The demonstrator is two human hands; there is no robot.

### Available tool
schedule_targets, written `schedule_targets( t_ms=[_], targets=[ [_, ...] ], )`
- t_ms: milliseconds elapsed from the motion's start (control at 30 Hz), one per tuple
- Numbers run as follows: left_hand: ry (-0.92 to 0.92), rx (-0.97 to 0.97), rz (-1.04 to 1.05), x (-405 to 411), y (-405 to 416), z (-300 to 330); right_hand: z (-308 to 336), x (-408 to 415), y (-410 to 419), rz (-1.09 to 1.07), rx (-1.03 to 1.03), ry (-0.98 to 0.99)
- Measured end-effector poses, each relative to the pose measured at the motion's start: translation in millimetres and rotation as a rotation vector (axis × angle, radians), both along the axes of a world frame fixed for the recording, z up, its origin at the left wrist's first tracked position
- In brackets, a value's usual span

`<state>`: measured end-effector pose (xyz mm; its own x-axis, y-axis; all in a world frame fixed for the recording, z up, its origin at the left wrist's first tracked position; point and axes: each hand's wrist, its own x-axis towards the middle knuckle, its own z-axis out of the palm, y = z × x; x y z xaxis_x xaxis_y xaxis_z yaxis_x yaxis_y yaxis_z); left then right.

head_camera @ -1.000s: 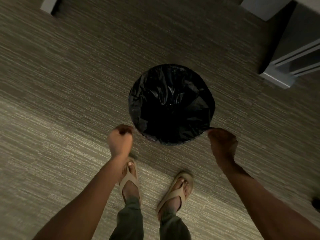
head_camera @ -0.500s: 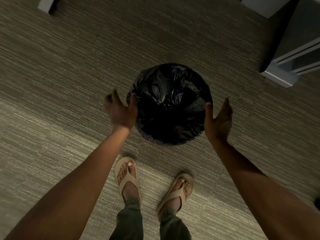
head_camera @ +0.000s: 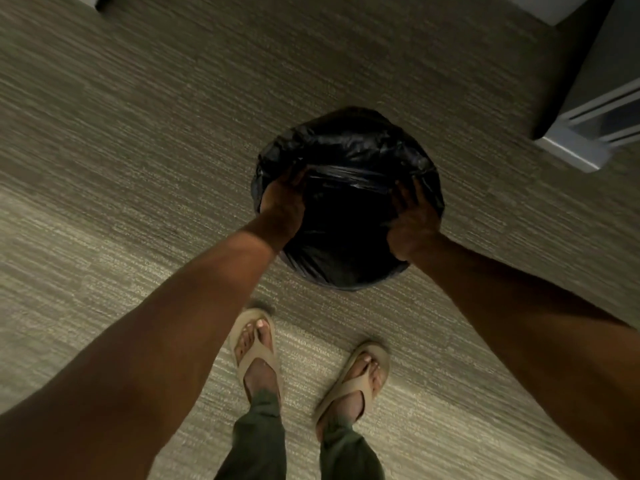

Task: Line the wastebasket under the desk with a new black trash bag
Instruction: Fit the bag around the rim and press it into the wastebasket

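A round wastebasket [head_camera: 346,265] stands on the carpet in front of my feet, fully wrapped in a glossy black trash bag [head_camera: 349,154]. The bag covers its rim and outside, so the bin itself is hidden. My left hand [head_camera: 282,202] grips the left side of the rim over the bag. On the right side my right hand [head_camera: 412,220] does the same, fingers spread on the plastic. Both hands hold the basket between them, and it looks tilted toward me.
Grey striped carpet covers the floor all around. A grey desk or cabinet base [head_camera: 588,133] stands at the upper right, with a pale furniture leg [head_camera: 86,0] at the top left. My sandalled feet [head_camera: 256,348] are just behind the basket.
My hands opened beside the basket, then closed in on its two sides. The basket now appears tipped toward me and slightly farther away.
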<state>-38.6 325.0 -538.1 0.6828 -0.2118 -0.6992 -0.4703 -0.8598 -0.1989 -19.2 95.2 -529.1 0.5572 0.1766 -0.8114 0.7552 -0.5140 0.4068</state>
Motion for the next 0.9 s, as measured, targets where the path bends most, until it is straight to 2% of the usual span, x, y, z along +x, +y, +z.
schedule_targets(
  t_ms=[67, 133, 200, 267, 300, 400, 467, 533, 600, 700, 767, 833, 900],
  targets=[
    [-0.002, -0.055, -0.054, 0.8, -1.3, -0.9, 3.1, -2.6, 2.9, -0.034, 0.199, -0.037],
    [-0.083, -0.216, -0.092, 1.3, -4.4, 3.0, 7.0, -6.8, 8.3, -0.03, 0.437, -0.039],
    [-0.153, -0.318, -0.157, -0.6, -7.9, 7.0, 8.4, -16.4, 15.9, -0.002, 0.641, 0.01],
    [-0.173, -0.346, -0.207, -3.4, -11.5, 4.0, 8.5, -30.4, 23.4, -0.066, 0.807, 0.112],
    [-0.158, -0.349, -0.174, -4.8, -12.1, 0.8, 8.0, -36.7, 26.0, -0.058, 0.801, 0.177],
    [-0.068, -0.238, 0.047, -1.1, -8.9, -7.8, 8.0, -50.1, 28.4, 0.041, 0.481, 0.442],
    [-0.029, -0.157, 0.108, 6.6, -5.6, -8.5, 5.6, -52.9, 25.3, 0.084, 0.36, 0.512],
    [-0.022, -0.176, 0.119, 14.2, -8.8, -6.1, 8.6, -53.3, 22.5, -0.192, 0.508, 0.44],
    [-0.046, -0.249, 0.073, 20.5, -16.5, -1.5, 11.3, -51.3, 20.8, -0.424, 0.82, 0.284],
    [-0.133, -0.293, -0.036, 16.1, -29.8, 7.9, 15.4, -34.9, 14.6, -0.375, 1.143, -0.086],
    [-0.165, -0.4, 0.009, -0.7, -37.7, 11.3, 21.7, -13.9, 12.2, -0.292, 1.093, -0.276],
    [-0.135, -0.571, 0.165, -29.5, -48.2, 9.6, 29.3, 7.3, 13.3, -0.166, 0.923, -0.3],
    [0.073, -0.619, 0.356, -56.8, -58.7, 4.3, 27.4, 23.2, 14.0, -0.041, 0.759, -0.253]
  ],
)
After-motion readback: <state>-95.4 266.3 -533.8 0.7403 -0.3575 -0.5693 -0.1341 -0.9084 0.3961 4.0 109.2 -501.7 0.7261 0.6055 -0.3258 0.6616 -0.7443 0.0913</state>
